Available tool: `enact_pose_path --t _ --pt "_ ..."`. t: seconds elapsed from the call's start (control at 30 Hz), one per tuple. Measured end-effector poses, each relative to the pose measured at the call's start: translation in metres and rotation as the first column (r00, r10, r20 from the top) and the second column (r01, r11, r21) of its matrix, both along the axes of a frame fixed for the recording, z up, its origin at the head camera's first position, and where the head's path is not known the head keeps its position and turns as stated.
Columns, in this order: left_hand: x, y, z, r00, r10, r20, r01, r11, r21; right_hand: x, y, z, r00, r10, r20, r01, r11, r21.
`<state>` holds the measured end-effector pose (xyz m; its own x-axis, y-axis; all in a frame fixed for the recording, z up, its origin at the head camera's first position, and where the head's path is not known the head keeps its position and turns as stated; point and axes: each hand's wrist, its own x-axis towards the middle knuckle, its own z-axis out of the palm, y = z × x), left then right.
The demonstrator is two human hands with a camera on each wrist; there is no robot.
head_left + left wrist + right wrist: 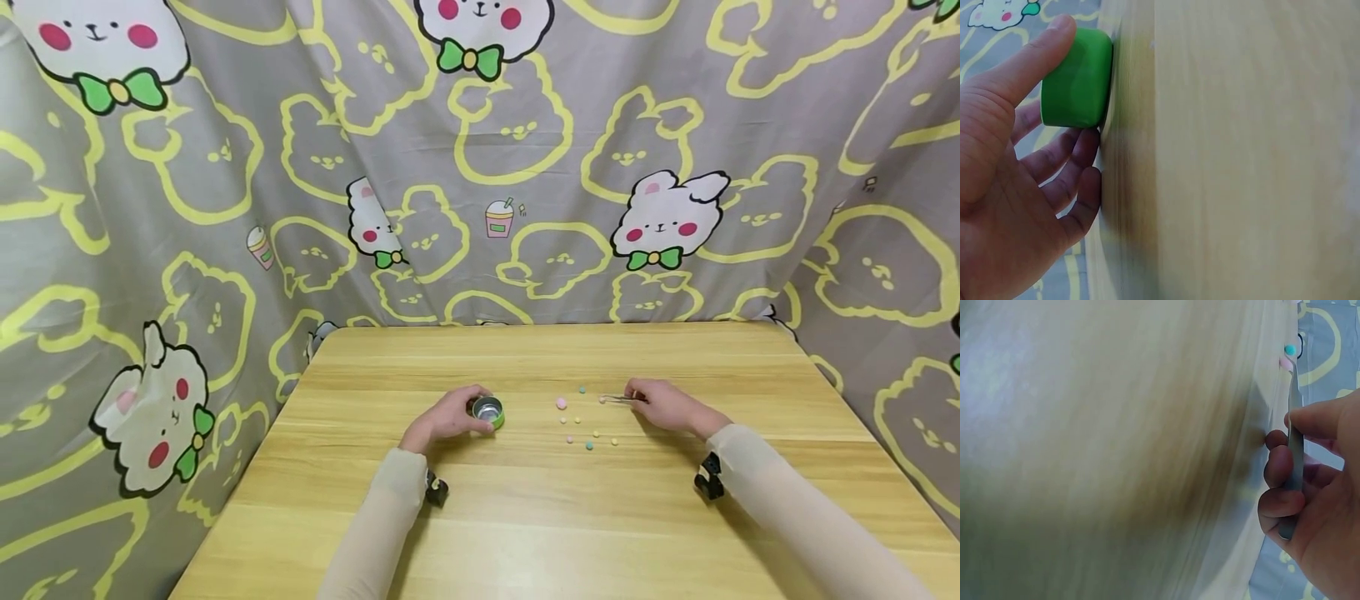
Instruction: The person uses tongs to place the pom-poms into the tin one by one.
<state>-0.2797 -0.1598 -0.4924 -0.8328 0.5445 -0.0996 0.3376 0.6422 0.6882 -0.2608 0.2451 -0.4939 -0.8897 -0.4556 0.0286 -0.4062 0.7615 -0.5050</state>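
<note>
My left hand grips a small round open-topped tin standing on the table, with thumb and fingers around its side. Its outer wall is bright green in the left wrist view, where the tin sits between thumb and fingers. Metal tweezers are pinched in my right hand, pointing left. A small pink ball is at their tips; whether the tips hold it I cannot tell. In the right wrist view the tweezers run along my fingers, with a teal ball beyond.
Several small balls lie scattered between the hands, among them a larger pink ball, a teal ball and a yellow ball. The wooden table ends at a patterned curtain at the back.
</note>
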Motion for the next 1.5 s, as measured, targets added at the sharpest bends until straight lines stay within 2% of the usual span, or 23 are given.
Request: enact_pose_path --t 0.43,0.73,0.97,1.5 --pt "-0.001 -0.002 -0.003 1.0 -0.003 -0.004 0.004 1.0 0.014 -0.002 0.0 -0.004 0.998 0.029 -0.048 -0.028 0.999 0.033" --pt "-0.002 -0.002 -0.004 1.0 0.006 0.011 -0.007 1.0 0.014 -0.001 0.0 -0.004 0.996 0.056 -0.069 -0.056 0.998 0.007" --pt "-0.001 -0.002 -0.002 1.0 0.011 0.019 -0.012 1.0 0.016 -0.001 -0.01 0.007 0.989 0.091 -0.113 -0.096 0.994 -0.041" --pt "0.0 -0.001 -0.002 0.999 0.023 0.038 -0.024 0.999 0.03 -0.009 -0.048 0.035 0.972 0.186 -0.141 -0.195 0.979 -0.056"
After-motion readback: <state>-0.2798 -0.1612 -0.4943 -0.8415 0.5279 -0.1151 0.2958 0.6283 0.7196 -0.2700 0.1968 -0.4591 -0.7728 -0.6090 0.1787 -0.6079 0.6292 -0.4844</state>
